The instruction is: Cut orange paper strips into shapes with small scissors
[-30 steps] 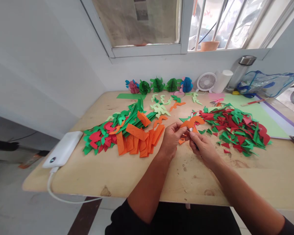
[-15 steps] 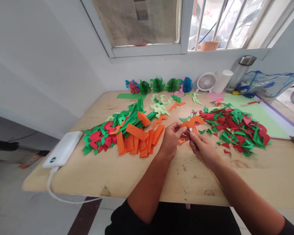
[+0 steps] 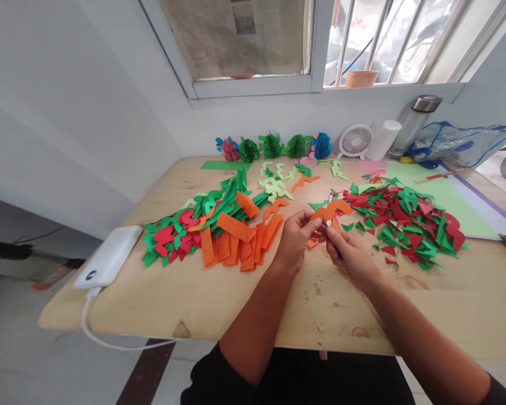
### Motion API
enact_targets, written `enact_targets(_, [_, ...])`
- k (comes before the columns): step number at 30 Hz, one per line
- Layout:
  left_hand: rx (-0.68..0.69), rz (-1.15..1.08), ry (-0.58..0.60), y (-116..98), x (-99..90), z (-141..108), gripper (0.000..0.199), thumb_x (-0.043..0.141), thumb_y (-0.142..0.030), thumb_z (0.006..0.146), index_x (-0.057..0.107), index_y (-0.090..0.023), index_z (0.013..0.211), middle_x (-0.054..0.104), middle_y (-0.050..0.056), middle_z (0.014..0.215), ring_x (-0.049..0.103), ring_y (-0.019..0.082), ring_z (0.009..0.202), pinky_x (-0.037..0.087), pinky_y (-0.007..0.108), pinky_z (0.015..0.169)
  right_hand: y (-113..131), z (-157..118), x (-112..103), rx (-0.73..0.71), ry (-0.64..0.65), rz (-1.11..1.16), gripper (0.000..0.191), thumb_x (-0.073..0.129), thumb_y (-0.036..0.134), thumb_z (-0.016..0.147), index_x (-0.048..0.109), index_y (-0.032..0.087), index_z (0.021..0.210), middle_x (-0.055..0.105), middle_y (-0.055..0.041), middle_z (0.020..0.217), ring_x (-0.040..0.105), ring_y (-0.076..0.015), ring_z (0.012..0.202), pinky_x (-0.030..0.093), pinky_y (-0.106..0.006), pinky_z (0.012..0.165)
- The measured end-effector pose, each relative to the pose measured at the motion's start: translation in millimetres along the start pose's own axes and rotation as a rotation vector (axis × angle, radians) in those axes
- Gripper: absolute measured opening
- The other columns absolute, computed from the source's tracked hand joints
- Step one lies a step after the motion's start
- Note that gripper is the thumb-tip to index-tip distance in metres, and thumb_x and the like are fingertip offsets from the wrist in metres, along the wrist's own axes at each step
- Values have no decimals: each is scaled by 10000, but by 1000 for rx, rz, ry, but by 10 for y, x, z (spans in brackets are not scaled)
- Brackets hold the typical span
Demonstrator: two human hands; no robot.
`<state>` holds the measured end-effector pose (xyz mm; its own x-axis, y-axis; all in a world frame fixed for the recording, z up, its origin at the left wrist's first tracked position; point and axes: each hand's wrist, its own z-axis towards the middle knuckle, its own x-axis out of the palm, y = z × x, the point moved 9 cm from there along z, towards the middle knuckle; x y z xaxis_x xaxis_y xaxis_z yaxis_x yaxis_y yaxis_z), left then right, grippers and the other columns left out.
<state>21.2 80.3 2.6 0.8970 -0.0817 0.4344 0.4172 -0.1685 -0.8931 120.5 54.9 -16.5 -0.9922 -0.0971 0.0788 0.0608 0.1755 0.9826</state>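
Note:
An orange paper cutout [image 3: 331,210] with a wavy outline is pinched in my left hand [image 3: 296,236], near the middle of the wooden table [image 3: 219,304]. Just to its right, my right hand [image 3: 349,252] is closed on a small dark tool whose shape is mostly hidden by the fingers. The two hands nearly meet at the cutout's lower edge. Left of my left hand lie several folded orange paper pieces [image 3: 231,248], beside green strips [image 3: 236,194] and red cutouts [image 3: 165,239]. More orange paper shows beneath my hands.
Red and green scraps [image 3: 409,219] are heaped at the right. A white power bank [image 3: 108,257] with a cable lies at the left edge. Paper honeycomb figures [image 3: 272,146], a small fan [image 3: 356,140] and a glass bottle [image 3: 413,126] stand along the wall.

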Motion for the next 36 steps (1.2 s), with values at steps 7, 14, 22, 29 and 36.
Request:
enact_targets(7, [-2,8,-3,18,-17,6,183,687,-302,642,578,-158,674,593,-9,606,536,102,549,434,256,586,22,-10,7,-3,1,-13,514,593,693,715,563,181,681,321,89,386,205,-62,357,137,-217,353])
enact_targets(14, [7,10,3,13,-15,9,181,682,-300,654,571,-158,669,596,-8,611,533,101,546,431,257,582,7,-10,9,23,11,1,509,605,676,721,583,168,712,335,89,404,213,-52,360,133,-208,356])
enact_targets(22, [3,1,-4,21,-18,16,199,691,-312,633,570,-157,663,586,-11,608,539,103,556,445,253,580,6,-10,18,26,21,4,498,599,666,731,568,169,712,327,95,403,198,-51,357,128,-211,353])
enact_targets(29, [2,-12,3,17,-8,14,206,697,-316,629,567,-158,653,579,-13,606,526,95,545,443,251,576,23,-19,4,15,7,-3,488,598,663,733,563,178,693,334,89,398,208,-53,349,130,-213,348])
enact_targets(36, [9,-5,10,3,-3,7,202,699,-318,639,575,-161,665,591,-8,597,541,103,561,456,257,598,30,-26,14,21,16,-3,488,590,662,739,566,176,702,332,89,403,204,-53,352,130,-211,349])
